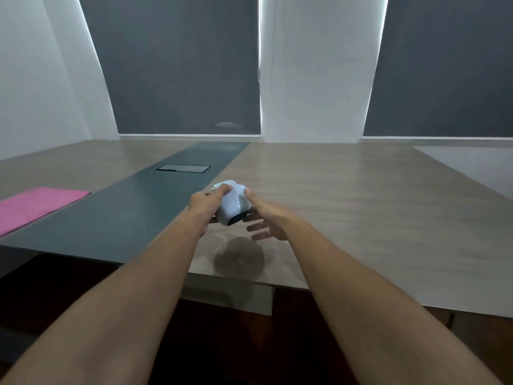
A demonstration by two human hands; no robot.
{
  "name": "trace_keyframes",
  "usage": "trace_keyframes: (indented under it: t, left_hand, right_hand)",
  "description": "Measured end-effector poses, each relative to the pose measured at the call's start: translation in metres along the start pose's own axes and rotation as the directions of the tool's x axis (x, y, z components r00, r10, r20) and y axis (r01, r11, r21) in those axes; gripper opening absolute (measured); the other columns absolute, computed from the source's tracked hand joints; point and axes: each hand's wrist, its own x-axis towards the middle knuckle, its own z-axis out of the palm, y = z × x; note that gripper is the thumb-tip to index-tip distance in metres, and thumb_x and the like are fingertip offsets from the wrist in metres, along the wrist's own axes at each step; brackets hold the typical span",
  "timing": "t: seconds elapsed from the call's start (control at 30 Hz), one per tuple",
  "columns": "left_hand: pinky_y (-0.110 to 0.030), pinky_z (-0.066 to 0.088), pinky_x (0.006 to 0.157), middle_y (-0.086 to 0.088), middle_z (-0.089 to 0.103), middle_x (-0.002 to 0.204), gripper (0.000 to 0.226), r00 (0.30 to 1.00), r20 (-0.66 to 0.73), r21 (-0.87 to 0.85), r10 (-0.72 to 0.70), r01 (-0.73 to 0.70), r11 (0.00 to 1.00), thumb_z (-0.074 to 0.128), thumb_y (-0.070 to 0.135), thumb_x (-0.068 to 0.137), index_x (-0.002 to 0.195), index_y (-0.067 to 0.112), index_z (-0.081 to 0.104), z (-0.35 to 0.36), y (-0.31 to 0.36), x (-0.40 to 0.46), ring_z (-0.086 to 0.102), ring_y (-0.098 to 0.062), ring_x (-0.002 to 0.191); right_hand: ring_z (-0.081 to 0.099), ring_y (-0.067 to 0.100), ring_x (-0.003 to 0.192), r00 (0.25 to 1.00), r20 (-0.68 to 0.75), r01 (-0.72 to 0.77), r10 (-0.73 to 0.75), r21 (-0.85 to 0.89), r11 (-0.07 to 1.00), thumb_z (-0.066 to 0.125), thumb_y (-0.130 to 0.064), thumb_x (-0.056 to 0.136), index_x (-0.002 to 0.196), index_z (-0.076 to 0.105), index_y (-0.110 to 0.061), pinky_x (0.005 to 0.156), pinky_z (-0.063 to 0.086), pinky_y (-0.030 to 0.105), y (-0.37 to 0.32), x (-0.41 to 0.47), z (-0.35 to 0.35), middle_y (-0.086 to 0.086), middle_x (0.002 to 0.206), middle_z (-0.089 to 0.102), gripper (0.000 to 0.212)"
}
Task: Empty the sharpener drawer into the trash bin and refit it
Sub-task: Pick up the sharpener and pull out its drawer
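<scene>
A pale blue desktop pencil sharpener [232, 201] is held tilted a little above the wooden table [347, 190], with its dark drawer end [236, 218] facing me. My left hand [205, 204] grips its left side and top. My right hand [263, 218] touches its right side with the thumb on top; the other fingers spread loosely below and beside the dark end. The sharpener throws a shadow on the table's near edge. No trash bin is in view.
A dark grey strip [133, 212] runs down the table's middle with a black cable hatch [183, 168] set in it. A pink cloth [36, 207] lies at the left. The table's near edge is close below my hands; dark floor lies beneath.
</scene>
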Motion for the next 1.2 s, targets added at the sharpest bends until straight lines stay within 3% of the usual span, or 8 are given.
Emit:
trace_keyframes:
  t: [0.2,0.33,0.47,0.6,0.87,1.0,1.1,1.2]
  left_hand:
    - [-0.04,0.057,0.077,-0.01,0.072,0.102,0.022,0.989,0.131,-0.021,0.069,-0.067,0.998,0.073,0.033,0.075,0.088,0.016,0.068,0.029,0.012,-0.004,0.069,-0.027,0.088]
    - [-0.036,0.058,0.071,-0.009,0.073,0.102,0.034,0.976,0.198,-0.031,0.097,-0.092,0.995,0.074,0.032,0.074,0.102,0.013,0.07,0.047,0.018,-0.009,0.07,-0.027,0.09]
    - [-0.032,0.055,0.063,-0.008,0.072,0.101,0.043,0.962,0.243,-0.026,0.123,-0.12,0.992,0.076,0.032,0.073,0.109,0.01,0.07,0.066,0.022,-0.013,0.069,-0.024,0.087]
    - [-0.034,0.058,0.066,-0.006,0.07,0.101,0.043,0.949,0.279,-0.038,0.146,-0.141,0.989,0.076,0.029,0.076,0.113,0.009,0.068,0.084,0.022,-0.018,0.067,-0.02,0.082]
    - [-0.039,0.058,0.073,-0.008,0.064,0.11,0.053,0.96,0.244,0.039,0.135,-0.149,0.988,0.08,0.028,0.07,0.115,0.007,0.063,0.101,0.014,-0.02,0.063,-0.019,0.083]
    - [-0.046,0.06,0.083,-0.007,0.067,0.11,0.056,0.972,0.198,0.077,0.124,-0.141,0.987,0.082,0.033,0.056,0.105,0.014,0.064,0.112,0.006,-0.023,0.066,-0.022,0.086]
    - [-0.044,0.058,0.086,-0.005,0.067,0.107,0.057,0.977,0.166,0.132,0.13,-0.153,0.979,0.08,0.038,0.048,0.099,0.02,0.064,0.116,-0.001,-0.023,0.068,-0.026,0.097]
    - [-0.037,0.057,0.084,-0.004,0.065,0.103,0.047,0.976,0.14,0.207,0.168,-0.194,0.959,0.082,0.029,0.059,0.099,0.02,0.06,0.12,-0.008,-0.026,0.064,-0.025,0.092]
  right_hand:
    - [0.062,0.023,0.103,0.996,-0.067,0.076,-0.063,0.21,0.975,0.052,-0.068,0.085,0.128,0.06,-0.015,0.083,0.057,0.037,0.006,-0.006,-0.021,0.005,0.119,0.066,0.068]
    - [0.06,0.023,0.1,0.992,-0.107,0.097,-0.063,0.343,0.935,0.057,-0.059,0.088,0.114,0.063,-0.016,0.084,0.056,0.038,0.012,-0.013,-0.04,0.003,0.109,0.065,0.051]
    - [0.061,0.021,0.092,0.979,-0.197,0.131,-0.049,0.432,0.892,0.06,-0.055,0.088,0.112,0.063,-0.015,0.073,0.056,0.034,0.017,-0.018,-0.056,0.003,0.106,0.065,0.046]
    - [0.064,0.022,0.088,0.952,-0.304,0.202,-0.035,0.541,0.817,0.062,-0.048,0.09,0.1,0.065,-0.015,0.073,0.056,0.035,0.025,-0.021,-0.075,0.006,0.102,0.067,0.034]
    - [0.064,0.029,0.09,0.904,-0.428,0.295,0.004,0.63,0.718,0.072,-0.027,0.088,0.101,0.064,-0.004,0.075,0.058,0.037,0.047,-0.032,-0.115,0.014,0.113,0.061,0.027]
    - [0.063,0.029,0.087,0.888,-0.46,0.334,0.002,0.649,0.683,0.071,-0.016,0.088,0.092,0.063,-0.002,0.09,0.054,0.04,0.057,-0.034,-0.126,0.016,0.105,0.059,0.017]
    - [0.062,0.033,0.098,0.871,-0.491,0.362,0.014,0.661,0.658,0.071,-0.011,0.088,0.112,0.06,0.007,0.092,0.054,0.04,0.065,-0.033,-0.137,0.017,0.1,0.058,0.032]
    - [0.062,0.033,0.102,0.862,-0.506,0.369,0.028,0.665,0.649,0.073,-0.007,0.085,0.13,0.052,0.009,0.089,0.054,0.039,0.07,-0.032,-0.143,0.021,0.109,0.058,0.052]
